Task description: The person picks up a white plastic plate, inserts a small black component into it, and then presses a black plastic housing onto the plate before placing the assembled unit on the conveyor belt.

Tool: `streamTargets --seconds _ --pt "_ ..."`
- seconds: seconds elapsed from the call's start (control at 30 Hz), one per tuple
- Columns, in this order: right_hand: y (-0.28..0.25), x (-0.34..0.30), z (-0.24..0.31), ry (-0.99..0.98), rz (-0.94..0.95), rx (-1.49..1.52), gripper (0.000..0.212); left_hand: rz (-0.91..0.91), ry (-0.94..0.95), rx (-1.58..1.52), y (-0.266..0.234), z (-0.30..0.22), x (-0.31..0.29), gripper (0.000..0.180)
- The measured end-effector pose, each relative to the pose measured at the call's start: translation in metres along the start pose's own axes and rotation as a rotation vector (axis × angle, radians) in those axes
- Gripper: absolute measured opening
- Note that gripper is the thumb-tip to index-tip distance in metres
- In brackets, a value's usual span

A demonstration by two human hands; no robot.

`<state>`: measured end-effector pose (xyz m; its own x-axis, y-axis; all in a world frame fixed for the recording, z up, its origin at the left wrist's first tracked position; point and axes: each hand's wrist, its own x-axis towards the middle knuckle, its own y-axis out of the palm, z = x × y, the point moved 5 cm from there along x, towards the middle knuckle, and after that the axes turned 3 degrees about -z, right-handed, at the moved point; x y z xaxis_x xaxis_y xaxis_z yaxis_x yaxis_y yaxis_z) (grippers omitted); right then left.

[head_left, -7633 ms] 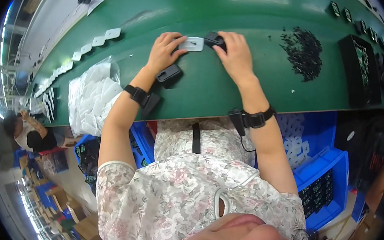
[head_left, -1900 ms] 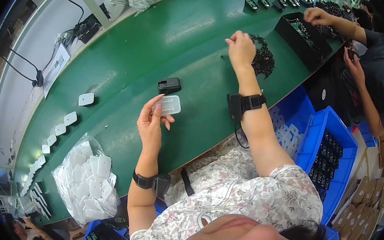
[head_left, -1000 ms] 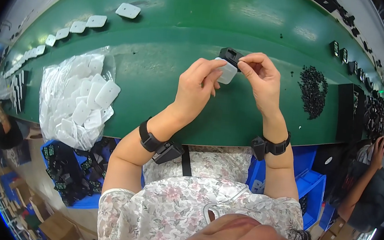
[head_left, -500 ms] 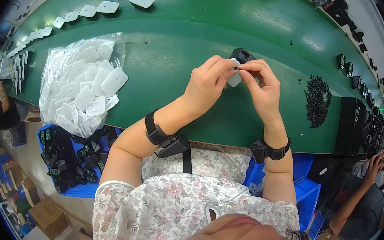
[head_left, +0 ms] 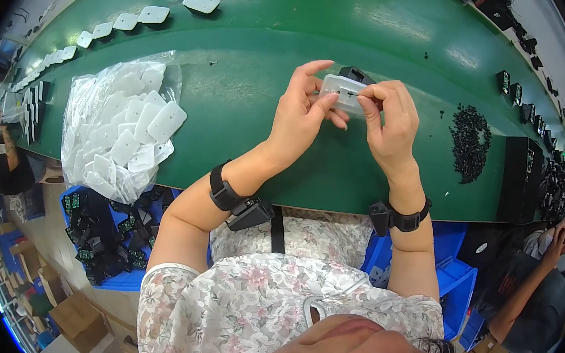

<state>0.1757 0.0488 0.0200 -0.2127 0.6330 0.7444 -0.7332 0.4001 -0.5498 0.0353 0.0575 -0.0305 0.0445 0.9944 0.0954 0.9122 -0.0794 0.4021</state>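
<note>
My left hand (head_left: 300, 113) grips a white rounded plate (head_left: 336, 83) by its left side, thumb on the upper face and fingers underneath. Against the right part of that plate, my right hand (head_left: 393, 118) is closed in a pinch around a small black piece (head_left: 351, 94), too small to name. Dark spots show on the plate near my left thumb. Just behind the plate sits a black housing (head_left: 356, 74), partly hidden by it. To my right lies a pile of small black parts (head_left: 469, 143).
A clear plastic bag (head_left: 77, 123) of white plates lies at left. White-topped black units (head_left: 201, 2) line the far left. A black box (head_left: 520, 175) stands right. Blue bins (head_left: 116, 283) hold black parts below the green table (head_left: 244, 145). Other people sit at both sides.
The white plate, earlier mostly behind my fingers, is now lifted and turned broadside. My left hand has shifted from a fingertip pinch to holding its side; my right fingers moved slightly right.
</note>
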Motion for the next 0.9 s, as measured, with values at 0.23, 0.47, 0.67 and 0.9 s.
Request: streamTargets --seconds 0.23,0.47,0.67,0.9 --pt "0.01 -0.007 -0.004 0.253 0.09 0.112 0.011 0.089 -0.118 0.042 -0.003 0.009 -0.002 0.017" --pt "0.025 -0.023 -0.012 0.758 0.059 0.662 0.011 0.062 0.236 0.206 0.002 -0.005 -0.007 0.008" --pt "0.022 -0.022 -0.006 0.603 0.045 0.538 0.01 0.053 0.272 0.295 -0.001 -0.009 -0.005 0.006" --pt "-0.006 -0.003 -0.007 0.471 -0.085 0.384 0.022 0.097 0.078 0.075 0.001 -0.008 -0.007 0.007"
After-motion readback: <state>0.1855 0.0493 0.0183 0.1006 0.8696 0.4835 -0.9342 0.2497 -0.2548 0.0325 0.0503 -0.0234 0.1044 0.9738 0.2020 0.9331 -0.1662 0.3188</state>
